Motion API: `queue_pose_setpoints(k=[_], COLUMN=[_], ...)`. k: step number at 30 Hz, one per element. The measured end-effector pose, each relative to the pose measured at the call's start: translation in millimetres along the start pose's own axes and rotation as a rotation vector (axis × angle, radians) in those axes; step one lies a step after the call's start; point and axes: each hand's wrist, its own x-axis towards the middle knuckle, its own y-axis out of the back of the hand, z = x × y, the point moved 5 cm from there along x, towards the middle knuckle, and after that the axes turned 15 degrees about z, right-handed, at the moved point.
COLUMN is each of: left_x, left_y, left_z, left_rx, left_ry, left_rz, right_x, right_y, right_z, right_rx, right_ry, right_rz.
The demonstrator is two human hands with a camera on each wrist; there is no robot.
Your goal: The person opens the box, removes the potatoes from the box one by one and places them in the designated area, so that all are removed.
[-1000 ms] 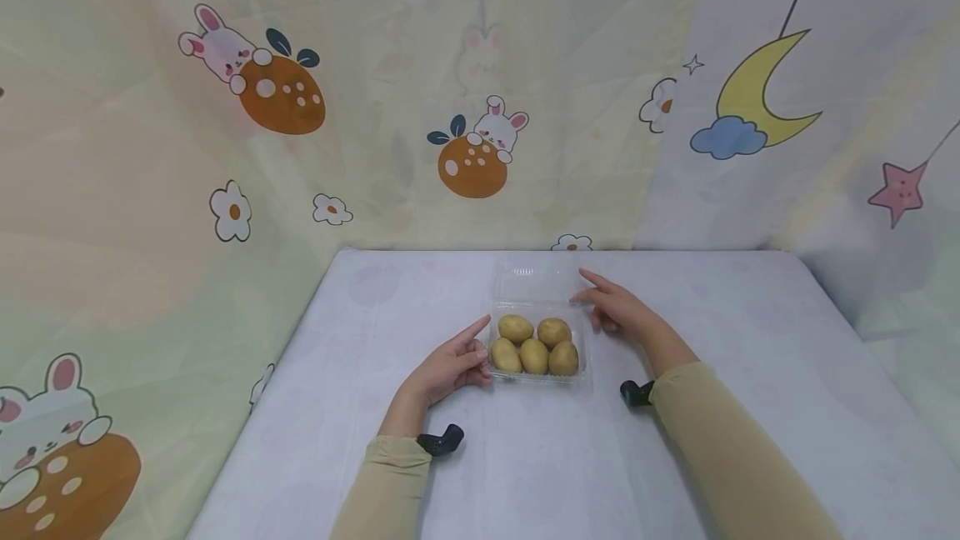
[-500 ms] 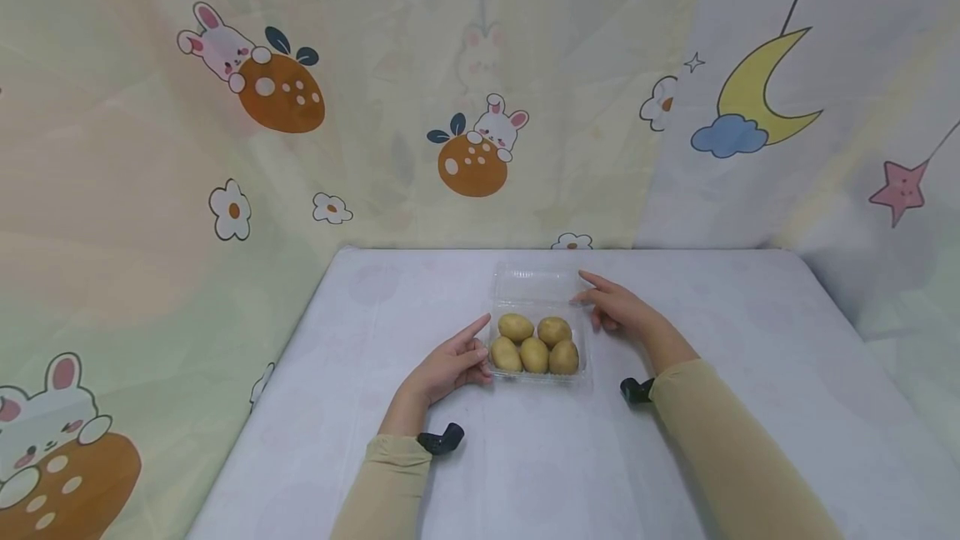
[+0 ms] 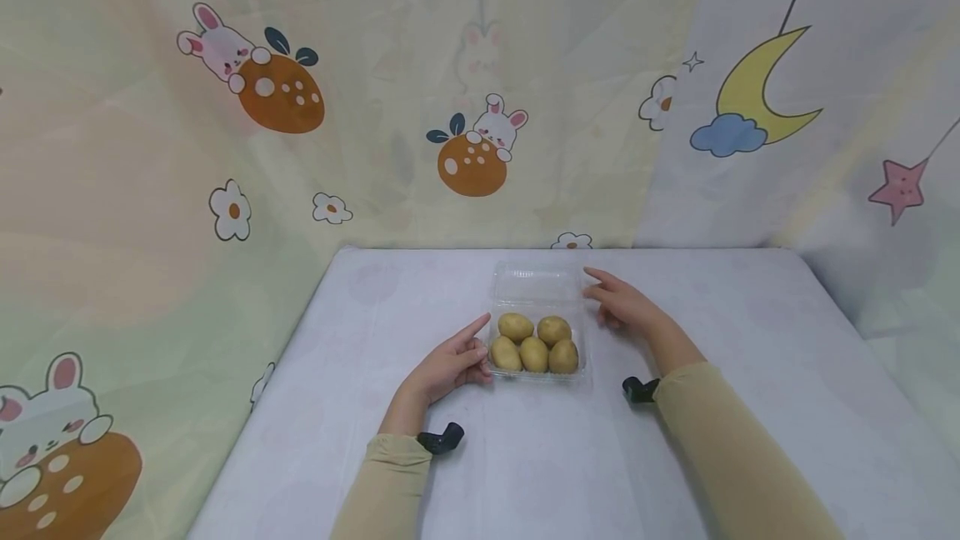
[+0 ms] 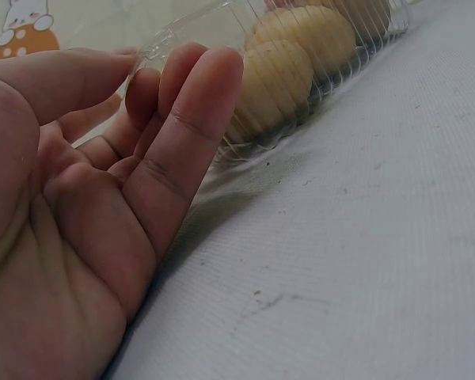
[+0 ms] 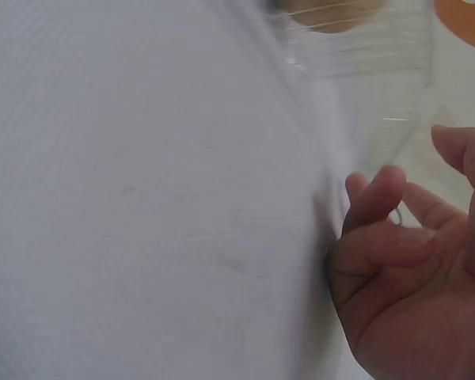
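A clear plastic clamshell container (image 3: 546,379) rests on the white-covered table, its clear lid (image 3: 537,283) folded back toward the far edge. Several yellow-brown potatoes (image 3: 534,355) sit in two rows inside it. At the container's left wall, my left hand (image 3: 447,366) pinches the rim by thumb and fingers, index finger stretched along the side. In the left wrist view, the thumb tip meets the rim's corner beside the potatoes (image 4: 273,83). My right hand (image 3: 624,303) is just right of the lid, index finger pointing out, other fingers loosely bent, holding nothing.
The white table (image 3: 525,473) reaches back to a printed cloth backdrop (image 3: 390,107) with rabbits, flowers and a moon. Black wrist cameras (image 3: 441,439) are strapped at both beige sleeves (image 3: 735,448).
My right hand has drawn slightly to the right, away from the lid's edge. The left hand, the container and the potatoes stay where they were.
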Motion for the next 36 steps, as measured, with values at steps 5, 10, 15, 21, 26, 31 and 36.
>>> queue_pose_setpoints(k=[5, 10, 15, 21, 26, 31, 36], left_x=[0.5, 0.7, 0.3, -0.4, -0.1, 0.6, 1.0], left_y=[1.1, 1.3, 0.9, 0.7, 0.8, 0.8, 0.8], left_z=[-0.9, -0.4, 0.0, 0.5, -0.9, -2.1, -2.4], left_rx=[0.005, 0.009, 0.004, 0.007, 0.011, 0.006, -0.005], left_ry=[0.002, -0.004, -0.004, -0.004, 0.001, 0.002, -0.011], left_rz=[0.007, 0.009, 0.004, 0.005, 0.006, 0.007, 0.004], right_x=[-8.0, -22.7, -36.3, -50.8, -59.7, -64.4, -64.7], right_y=[11, 10, 5, -3, -7, -11, -16], right_z=[-15, -34, -46, -55, -66, -71, -68], right_rx=[-0.068, -0.089, -0.138, -0.204, -0.251, -0.303, -0.367], right_ry=[0.110, 0.207, 0.249, 0.265, 0.287, 0.291, 0.274], right_rz=[0.006, -0.142, -0.284, -0.416, -0.451, -0.467, -0.493])
